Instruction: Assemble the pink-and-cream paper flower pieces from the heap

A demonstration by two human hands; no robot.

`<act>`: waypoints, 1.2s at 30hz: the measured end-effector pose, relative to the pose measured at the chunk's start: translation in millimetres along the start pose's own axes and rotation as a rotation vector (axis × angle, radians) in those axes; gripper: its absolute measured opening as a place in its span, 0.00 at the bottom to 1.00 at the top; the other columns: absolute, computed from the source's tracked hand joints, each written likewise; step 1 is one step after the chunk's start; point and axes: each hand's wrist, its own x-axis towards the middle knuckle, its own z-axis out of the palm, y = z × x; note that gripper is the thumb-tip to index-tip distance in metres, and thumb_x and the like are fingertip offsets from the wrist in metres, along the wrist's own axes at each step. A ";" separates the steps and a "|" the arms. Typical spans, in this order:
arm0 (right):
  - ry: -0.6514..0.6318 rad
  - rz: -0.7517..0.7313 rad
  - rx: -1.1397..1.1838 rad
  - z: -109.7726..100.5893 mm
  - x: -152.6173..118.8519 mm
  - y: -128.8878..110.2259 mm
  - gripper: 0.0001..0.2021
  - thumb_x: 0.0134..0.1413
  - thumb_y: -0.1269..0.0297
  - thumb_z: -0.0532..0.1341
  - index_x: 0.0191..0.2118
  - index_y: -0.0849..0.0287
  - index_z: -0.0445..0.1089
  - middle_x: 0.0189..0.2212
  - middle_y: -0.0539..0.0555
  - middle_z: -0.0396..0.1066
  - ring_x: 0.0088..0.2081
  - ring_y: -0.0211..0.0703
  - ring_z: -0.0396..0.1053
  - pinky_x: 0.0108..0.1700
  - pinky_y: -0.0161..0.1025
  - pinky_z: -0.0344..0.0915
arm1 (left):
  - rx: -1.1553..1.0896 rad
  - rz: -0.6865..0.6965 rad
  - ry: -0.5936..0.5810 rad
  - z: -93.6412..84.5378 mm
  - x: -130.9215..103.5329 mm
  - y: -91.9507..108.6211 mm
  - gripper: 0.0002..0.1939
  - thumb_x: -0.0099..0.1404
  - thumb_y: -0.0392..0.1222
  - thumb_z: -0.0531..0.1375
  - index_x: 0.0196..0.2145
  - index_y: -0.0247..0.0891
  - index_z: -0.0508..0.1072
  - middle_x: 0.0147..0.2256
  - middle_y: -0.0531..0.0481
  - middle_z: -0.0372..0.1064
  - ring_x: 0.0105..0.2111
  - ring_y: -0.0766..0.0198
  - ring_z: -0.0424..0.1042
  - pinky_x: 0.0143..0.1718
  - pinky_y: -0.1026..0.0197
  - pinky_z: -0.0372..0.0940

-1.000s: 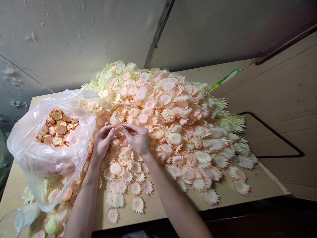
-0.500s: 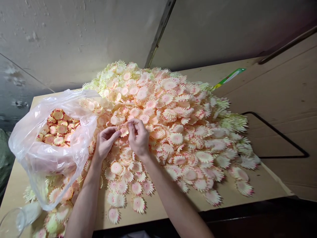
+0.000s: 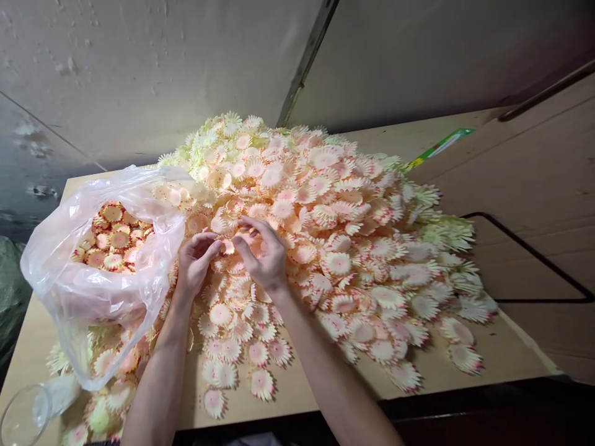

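Note:
A large heap of flat, scalloped flower pieces, pale pink and cream with reddish tips, spreads over the table. My left hand pinches a small flower piece between thumb and fingers at the heap's near left part. Just right of it, my right hand has its thumb and fingers apart, with nothing visibly held. Left of my hands, an open translucent plastic bag holds small, darker-edged flower pieces.
A clear cup lies at the near left corner of the table. A green strip sticks out behind the heap. Cardboard with a black bent rod stands at the right. A grey wall rises behind.
My right hand has opened, its thumb and fingers spreading from their pinch. My left hand stays pinched beside it. The view has shifted slightly.

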 end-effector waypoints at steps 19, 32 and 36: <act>-0.188 0.197 0.186 1.1 -1.6 1.0 0.08 0.57 0.60 0.66 0.39 0.57 0.79 0.35 0.55 0.81 0.35 0.44 0.79 0.41 0.40 0.77 | 0.038 0.004 -0.064 -4.5 -1.5 -1.2 0.13 0.58 0.49 0.70 0.36 0.39 0.81 0.34 0.50 0.76 0.31 0.68 0.74 0.36 0.65 0.73; -0.224 0.149 0.046 -1.0 -3.8 3.1 0.09 0.66 0.56 0.58 0.44 0.55 0.67 0.28 0.50 0.77 0.27 0.40 0.76 0.29 0.33 0.68 | 0.100 -0.036 -0.132 -5.7 -3.7 -1.6 0.14 0.54 0.43 0.72 0.38 0.37 0.81 0.34 0.49 0.79 0.32 0.65 0.77 0.38 0.63 0.74; -0.209 0.083 -0.035 0.0 -3.0 5.3 0.09 0.67 0.56 0.55 0.41 0.54 0.68 0.32 0.53 0.78 0.32 0.42 0.77 0.34 0.35 0.70 | 0.109 -0.047 -0.092 -3.6 -4.5 -0.9 0.13 0.54 0.44 0.72 0.36 0.36 0.81 0.33 0.49 0.79 0.32 0.64 0.77 0.38 0.61 0.75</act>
